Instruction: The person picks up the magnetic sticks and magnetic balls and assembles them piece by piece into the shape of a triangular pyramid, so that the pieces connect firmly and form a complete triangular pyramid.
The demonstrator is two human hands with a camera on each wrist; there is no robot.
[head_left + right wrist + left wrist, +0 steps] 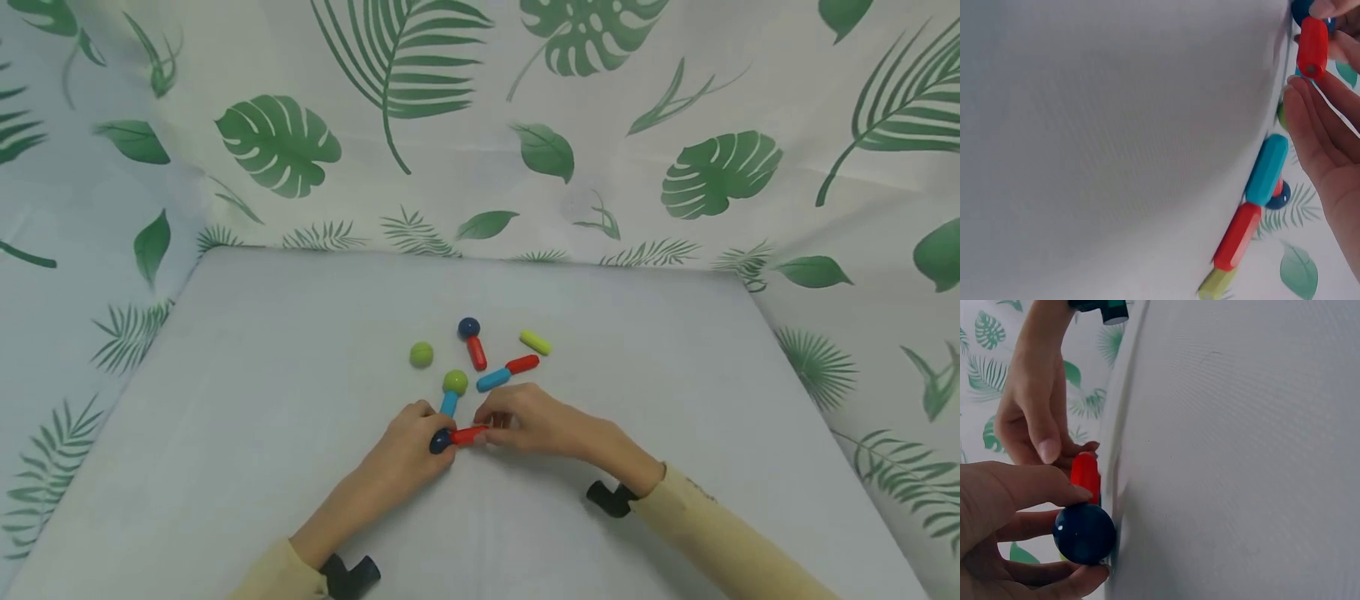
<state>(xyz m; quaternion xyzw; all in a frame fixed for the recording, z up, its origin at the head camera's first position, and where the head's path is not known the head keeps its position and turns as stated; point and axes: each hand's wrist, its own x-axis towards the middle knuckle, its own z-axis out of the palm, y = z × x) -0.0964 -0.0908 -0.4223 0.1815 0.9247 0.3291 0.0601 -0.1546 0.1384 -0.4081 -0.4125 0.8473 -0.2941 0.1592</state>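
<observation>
head view: the left hand curls round the dark blue ball, thumb resting on the red rod where they meet; the rod points rightward from it, long axis aimed at the right hand, whose fingers, loosely extended, sit beside its free end, contact unclear.

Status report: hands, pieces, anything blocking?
Left hand holding dark blue ball; red rod against it. Right hand at rod's free end, contact unclear. Left hand partly hides nearer light blue rod.

Leaf-print backdrop behind white table
</observation>
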